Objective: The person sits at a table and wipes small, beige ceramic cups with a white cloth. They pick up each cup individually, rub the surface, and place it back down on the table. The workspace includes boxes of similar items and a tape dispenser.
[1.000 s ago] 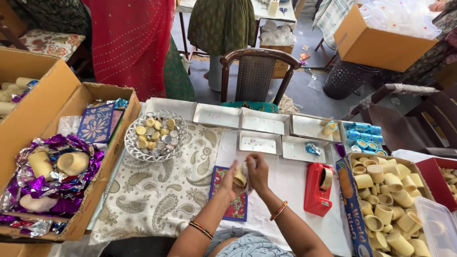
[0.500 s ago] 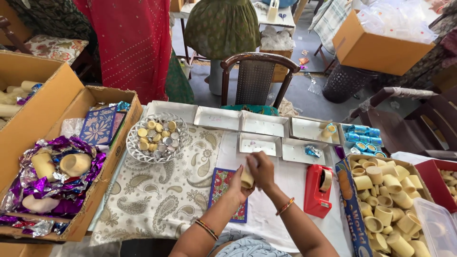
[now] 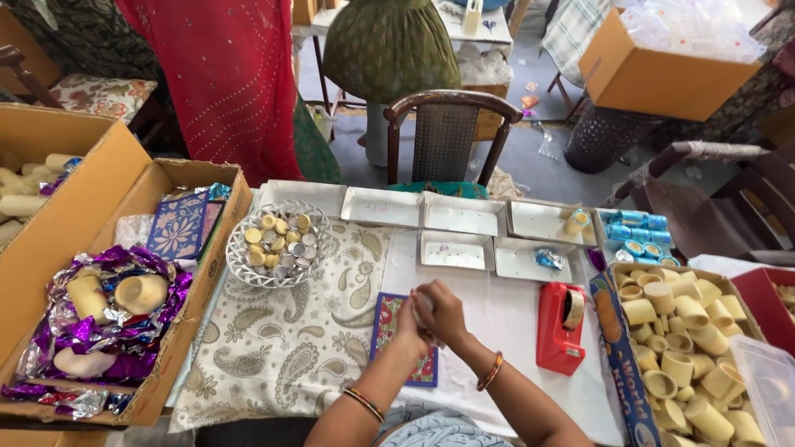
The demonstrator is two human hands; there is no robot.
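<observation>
Both hands, left hand and right hand, are pressed together around something hidden, above a patterned card on the table, beside a red tape dispenser.

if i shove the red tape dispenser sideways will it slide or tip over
The red tape dispenser would probably slide rather than tip: it rests on a long flat base on the white cloth. It looks blocky, so likely fairly heavy for its size. The cloth under it might bunch up or drag along, and the open box of cream cups beside it leaves little room.
</observation>
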